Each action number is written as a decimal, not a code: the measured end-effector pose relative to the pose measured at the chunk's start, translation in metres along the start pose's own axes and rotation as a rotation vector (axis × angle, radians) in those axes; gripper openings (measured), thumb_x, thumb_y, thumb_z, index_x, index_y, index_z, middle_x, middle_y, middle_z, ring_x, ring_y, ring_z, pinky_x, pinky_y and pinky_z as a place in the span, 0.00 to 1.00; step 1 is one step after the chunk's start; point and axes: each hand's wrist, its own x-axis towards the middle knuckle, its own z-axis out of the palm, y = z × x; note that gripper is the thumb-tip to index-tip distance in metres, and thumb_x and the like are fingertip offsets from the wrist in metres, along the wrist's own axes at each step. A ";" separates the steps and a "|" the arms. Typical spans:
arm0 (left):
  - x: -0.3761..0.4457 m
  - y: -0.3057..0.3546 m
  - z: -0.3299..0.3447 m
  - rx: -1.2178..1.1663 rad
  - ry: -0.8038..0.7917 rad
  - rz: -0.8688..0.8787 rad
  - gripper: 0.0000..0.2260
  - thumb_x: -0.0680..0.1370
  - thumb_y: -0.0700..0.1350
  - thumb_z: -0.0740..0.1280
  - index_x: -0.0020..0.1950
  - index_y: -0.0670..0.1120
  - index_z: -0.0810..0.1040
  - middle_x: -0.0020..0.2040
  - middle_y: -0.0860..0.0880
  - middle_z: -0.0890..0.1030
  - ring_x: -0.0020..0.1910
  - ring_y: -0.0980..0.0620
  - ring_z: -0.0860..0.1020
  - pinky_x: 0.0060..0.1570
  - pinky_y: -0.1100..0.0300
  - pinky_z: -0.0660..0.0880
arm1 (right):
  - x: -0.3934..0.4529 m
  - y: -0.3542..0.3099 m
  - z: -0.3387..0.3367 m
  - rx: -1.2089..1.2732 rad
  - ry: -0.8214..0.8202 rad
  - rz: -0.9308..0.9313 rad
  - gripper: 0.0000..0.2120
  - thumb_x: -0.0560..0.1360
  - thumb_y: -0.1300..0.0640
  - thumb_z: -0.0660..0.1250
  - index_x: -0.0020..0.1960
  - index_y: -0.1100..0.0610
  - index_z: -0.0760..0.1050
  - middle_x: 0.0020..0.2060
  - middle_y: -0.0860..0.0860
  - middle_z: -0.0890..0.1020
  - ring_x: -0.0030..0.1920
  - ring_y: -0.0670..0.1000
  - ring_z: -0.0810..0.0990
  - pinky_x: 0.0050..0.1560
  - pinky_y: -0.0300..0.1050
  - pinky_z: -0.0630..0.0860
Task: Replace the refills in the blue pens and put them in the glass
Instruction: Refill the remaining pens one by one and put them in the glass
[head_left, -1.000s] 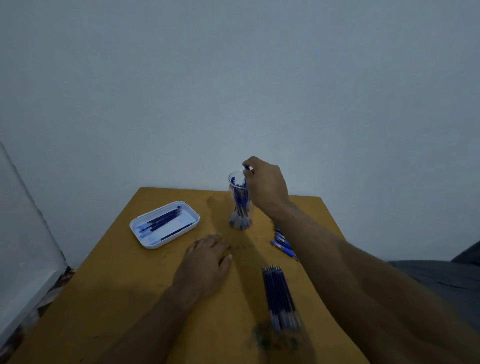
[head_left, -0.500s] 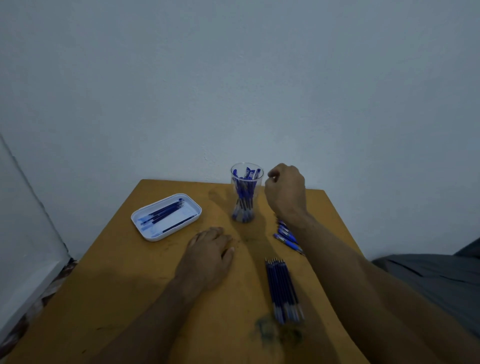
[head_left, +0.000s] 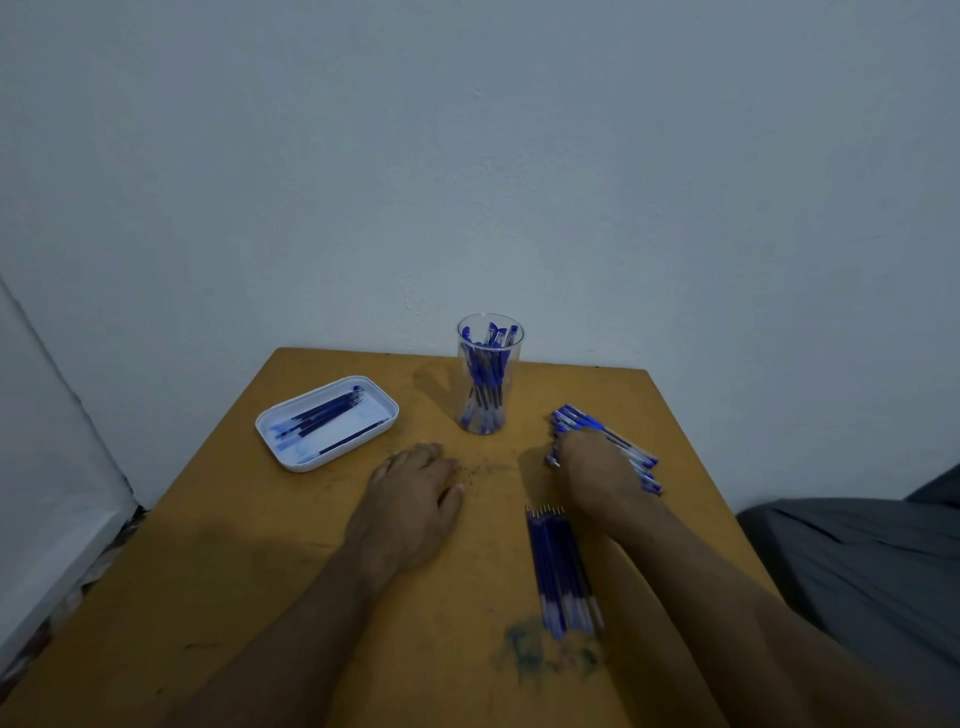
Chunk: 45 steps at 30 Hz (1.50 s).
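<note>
Head view: left hand (head_left: 410, 499) flat on table (head_left: 208, 571); right hand (head_left: 597, 478) covers loose pens (head_left: 618, 441) (grip unclear); refills (head_left: 561, 571) alongside.

Bare worktop (head_left: 218, 561) lies left of the left hand (head_left: 410, 499); ahead, the glass (head_left: 489, 379) stands between both hands.

On the table (head_left: 218, 571), the glass (head_left: 489, 410) stands at twelve o'clock near the far edge, pens (head_left: 485, 374) upright inside it. The tray (head_left: 291, 457) sits at ten o'clock, holding refills (head_left: 324, 415). A heap of pens (head_left: 613, 439) lies at two o'clock; loose refills (head_left: 561, 571) lie at four o'clock.
</note>
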 end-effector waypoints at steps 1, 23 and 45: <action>0.000 0.000 0.000 0.002 0.001 0.000 0.21 0.83 0.59 0.54 0.75 0.56 0.70 0.77 0.54 0.66 0.76 0.54 0.62 0.78 0.50 0.57 | 0.002 0.003 0.001 0.079 -0.070 0.017 0.28 0.83 0.53 0.62 0.77 0.66 0.59 0.75 0.62 0.67 0.76 0.60 0.65 0.74 0.52 0.62; -0.048 0.032 -0.039 -0.963 -0.076 -0.202 0.12 0.80 0.56 0.65 0.50 0.49 0.82 0.37 0.48 0.84 0.33 0.46 0.82 0.35 0.47 0.81 | -0.085 -0.024 0.058 1.321 -0.077 -0.393 0.06 0.79 0.62 0.70 0.55 0.61 0.78 0.35 0.59 0.83 0.32 0.55 0.80 0.28 0.47 0.77; -0.055 0.016 -0.028 -0.927 -0.250 -0.108 0.11 0.81 0.54 0.66 0.45 0.51 0.83 0.30 0.49 0.76 0.27 0.54 0.71 0.28 0.59 0.69 | -0.061 -0.011 0.075 1.460 -0.225 -0.431 0.11 0.76 0.60 0.73 0.53 0.68 0.79 0.39 0.64 0.85 0.37 0.57 0.84 0.39 0.47 0.84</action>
